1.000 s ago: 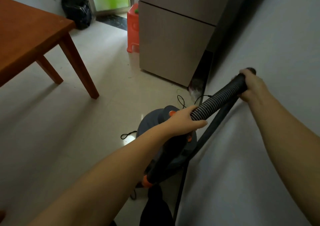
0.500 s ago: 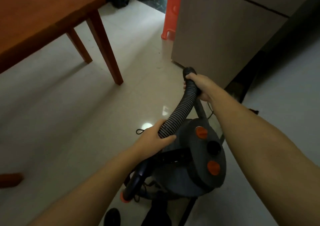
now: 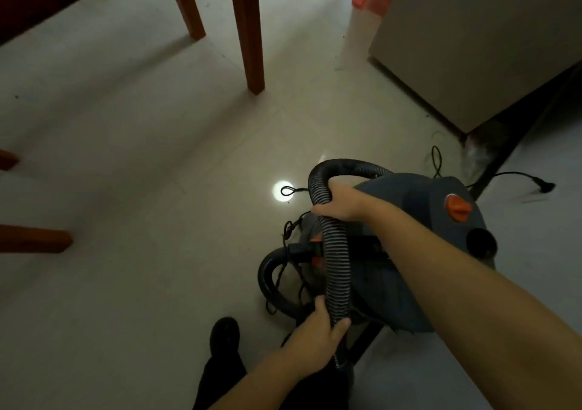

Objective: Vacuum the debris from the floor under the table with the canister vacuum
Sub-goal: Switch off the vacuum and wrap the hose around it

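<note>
pale tiled floor (image 3: 132,164) runs under the brown wooden worktop (image 3: 245,31). left hand (image 3: 318,337) and right hand (image 3: 340,203) each have a grip clamped on the black ribbed hose (image 3: 337,271) over the grey canister vacuum (image 3: 419,220). risk: thin black cord (image 3: 291,230) loops nearby, could snag the hose.

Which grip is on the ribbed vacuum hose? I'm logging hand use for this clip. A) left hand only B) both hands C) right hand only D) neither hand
B: the left hand grips the hose low down and the right hand grips it near its bend.
</note>
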Motion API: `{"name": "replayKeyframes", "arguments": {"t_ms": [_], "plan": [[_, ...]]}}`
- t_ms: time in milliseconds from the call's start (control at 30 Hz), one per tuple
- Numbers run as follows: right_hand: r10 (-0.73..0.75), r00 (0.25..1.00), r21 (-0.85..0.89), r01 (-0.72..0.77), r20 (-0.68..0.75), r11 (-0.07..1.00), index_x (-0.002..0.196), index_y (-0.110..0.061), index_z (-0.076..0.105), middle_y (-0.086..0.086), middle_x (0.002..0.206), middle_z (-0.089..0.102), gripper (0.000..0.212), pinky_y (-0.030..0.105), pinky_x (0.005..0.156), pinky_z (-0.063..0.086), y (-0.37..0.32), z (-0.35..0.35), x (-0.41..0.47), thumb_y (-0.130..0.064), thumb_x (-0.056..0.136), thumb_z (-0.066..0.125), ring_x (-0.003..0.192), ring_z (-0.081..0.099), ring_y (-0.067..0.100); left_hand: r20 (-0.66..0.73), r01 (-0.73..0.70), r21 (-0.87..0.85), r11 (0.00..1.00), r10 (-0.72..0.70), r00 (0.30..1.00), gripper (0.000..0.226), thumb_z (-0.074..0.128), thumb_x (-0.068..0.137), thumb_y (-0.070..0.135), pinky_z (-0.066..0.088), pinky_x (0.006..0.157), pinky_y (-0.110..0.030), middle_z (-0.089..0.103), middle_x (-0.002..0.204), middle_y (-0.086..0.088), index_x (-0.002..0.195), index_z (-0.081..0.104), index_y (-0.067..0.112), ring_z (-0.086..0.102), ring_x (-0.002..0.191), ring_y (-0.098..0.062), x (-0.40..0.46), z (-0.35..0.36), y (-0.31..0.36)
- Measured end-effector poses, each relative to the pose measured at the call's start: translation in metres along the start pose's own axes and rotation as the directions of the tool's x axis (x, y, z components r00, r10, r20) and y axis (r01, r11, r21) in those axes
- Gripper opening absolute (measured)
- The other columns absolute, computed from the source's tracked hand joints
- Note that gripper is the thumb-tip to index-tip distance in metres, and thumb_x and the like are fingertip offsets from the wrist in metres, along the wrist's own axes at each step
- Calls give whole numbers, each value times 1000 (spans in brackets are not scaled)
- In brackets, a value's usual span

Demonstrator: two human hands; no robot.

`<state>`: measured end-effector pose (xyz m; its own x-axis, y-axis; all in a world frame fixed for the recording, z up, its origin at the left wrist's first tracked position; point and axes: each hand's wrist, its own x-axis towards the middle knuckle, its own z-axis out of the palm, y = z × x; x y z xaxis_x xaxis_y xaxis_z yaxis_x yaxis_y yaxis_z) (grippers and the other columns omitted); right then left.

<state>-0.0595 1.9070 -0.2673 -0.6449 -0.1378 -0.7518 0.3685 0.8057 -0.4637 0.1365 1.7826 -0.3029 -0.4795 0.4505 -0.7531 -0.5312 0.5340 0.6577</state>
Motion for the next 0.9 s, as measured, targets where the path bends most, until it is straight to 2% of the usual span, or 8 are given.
{"name": "replayKeyframes", "arguments": {"t_ms": [67,133,300,433,567,700,800,900], "plan": [[43,999,-256,-49,-29,966,148,-4,18,14,137,51,79,49,105,32,11,18,3,-45,91,55,124,49,33,17,36,-8,999,-36,999,50,43,99,36,44,97,-32,53,127,-2,139,20,17,53,112,-18,8,9,-11],[42,992,-472,-93,-118,877,152,-5,2,14,143,46,91,56,111,18,20,34,7,-58,91,44,132,41,32,-4,56,-50,997,-56,998,46,44,100,29,43,96,-29,53,128,-5,137,24,13,53,113,-19,16,15,-18],[-13,997,-750,-51,-80,659,151,-18,-17,15,159,19,79,71,104,-15,30,55,11,-62,95,17,149,2,27,-153,102,-112,988,-119,981,35,44,100,27,47,88,-34,55,123,-11,128,33,10,56,107,-24,35,9,-12],[-8,1000,-800,-5,-12,601,149,-25,-21,17,160,8,75,73,102,-17,34,54,9,-64,95,13,148,-12,28,-173,105,-74,992,-116,978,40,36,101,32,46,93,-38,56,127,-13,135,32,11,56,111,-29,56,-21,1],[32,999,-904,-16,-2,427,150,-23,-18,23,159,-3,82,73,101,-16,26,53,0,-67,93,20,145,-21,35,-180,179,-40,983,-183,966,42,35,100,40,47,86,-38,59,119,-16,129,34,10,58,103,-32,73,-30,14],[54,998,-884,-12,15,468,151,-24,-16,21,159,-6,83,73,102,-16,28,53,6,-67,92,26,146,-19,30,-167,245,-19,969,-245,955,39,35,100,40,47,85,-39,59,109,-16,122,40,8,59,98,-32,81,-32,14],[73,997,-898,4,41,439,152,-26,-13,19,160,-3,83,73,103,-17,29,52,24,-67,92,26,147,-16,28,-128,233,133,963,-216,968,39,31,102,30,47,94,-42,47,96,-11,126,42,2,55,106,-35,90,-38,17],[86,994,-934,36,71,356,153,-26,-7,18,160,6,84,73,100,-18,28,51,42,-69,91,27,149,-9,28,-69,223,262,939,-212,975,37,26,104,20,47,96,-45,49,115,-19,135,37,2,53,115,-38,97,-43,19]]}}
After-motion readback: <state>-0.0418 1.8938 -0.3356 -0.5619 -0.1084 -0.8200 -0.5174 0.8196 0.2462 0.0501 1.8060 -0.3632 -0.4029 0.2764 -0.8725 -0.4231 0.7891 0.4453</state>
